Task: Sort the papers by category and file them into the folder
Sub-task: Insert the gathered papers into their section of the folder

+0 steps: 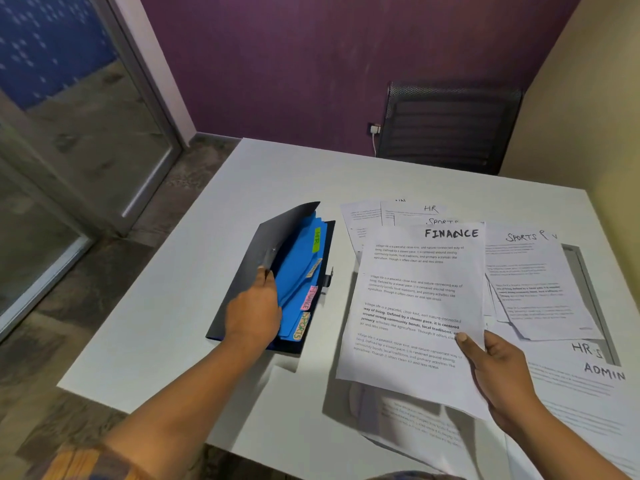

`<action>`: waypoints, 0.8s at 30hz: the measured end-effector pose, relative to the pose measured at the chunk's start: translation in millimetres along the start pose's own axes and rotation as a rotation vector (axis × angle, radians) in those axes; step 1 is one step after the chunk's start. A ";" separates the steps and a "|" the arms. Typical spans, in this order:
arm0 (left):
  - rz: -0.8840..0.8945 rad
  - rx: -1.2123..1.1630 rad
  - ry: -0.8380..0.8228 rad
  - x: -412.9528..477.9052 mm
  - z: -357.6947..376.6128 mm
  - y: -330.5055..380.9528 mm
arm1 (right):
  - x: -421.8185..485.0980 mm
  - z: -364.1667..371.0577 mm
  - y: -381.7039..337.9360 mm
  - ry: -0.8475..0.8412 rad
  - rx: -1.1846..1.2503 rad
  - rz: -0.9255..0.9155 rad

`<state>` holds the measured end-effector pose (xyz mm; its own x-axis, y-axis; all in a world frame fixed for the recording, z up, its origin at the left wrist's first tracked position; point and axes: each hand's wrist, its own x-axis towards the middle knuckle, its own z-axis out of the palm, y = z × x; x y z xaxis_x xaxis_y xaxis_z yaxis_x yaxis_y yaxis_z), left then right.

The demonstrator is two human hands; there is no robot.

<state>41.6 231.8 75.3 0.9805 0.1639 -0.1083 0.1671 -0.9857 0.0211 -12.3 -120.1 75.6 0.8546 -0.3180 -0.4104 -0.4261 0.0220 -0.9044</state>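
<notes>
A dark folder (pixel 242 271) lies on the white table (pixel 166 306), its cover lifted. Blue dividers (pixel 298 282) inside carry tabs marked HR, FINANCE and SPORTS. My left hand (pixel 254 311) grips the edge of the raised cover, thumb on top. My right hand (pixel 498 368) pinches the lower right corner of a printed sheet headed FINANCE (pixel 415 306) and holds it above the table, right of the folder. Loose sheets headed HR (pixel 431 209), SPORTS (pixel 530 268) and ADMIN (pixel 604 372) lie spread under and behind it.
A black mesh chair (pixel 450 129) stands behind the table's far edge against a purple wall. A glass door (pixel 69 133) is at the left. More papers (pixel 415 424) lie at the table's near edge. The table's left side is bare.
</notes>
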 end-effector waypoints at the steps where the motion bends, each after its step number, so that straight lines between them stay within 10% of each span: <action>1: -0.002 0.007 -0.012 0.3 2.1 0.1 | -0.4 0.5 -0.8 -0.001 -0.003 0.001; 24: 0.125 -0.072 -0.153 -18.9 1.8 7.2 | 9.8 90.1 -66.9 -0.109 -0.173 -0.185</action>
<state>24.0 221.5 75.8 0.9680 0.0275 -0.2496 0.0576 -0.9918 0.1142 51.3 -39.3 121.6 0.9455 -0.1975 -0.2588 -0.2963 -0.1925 -0.9355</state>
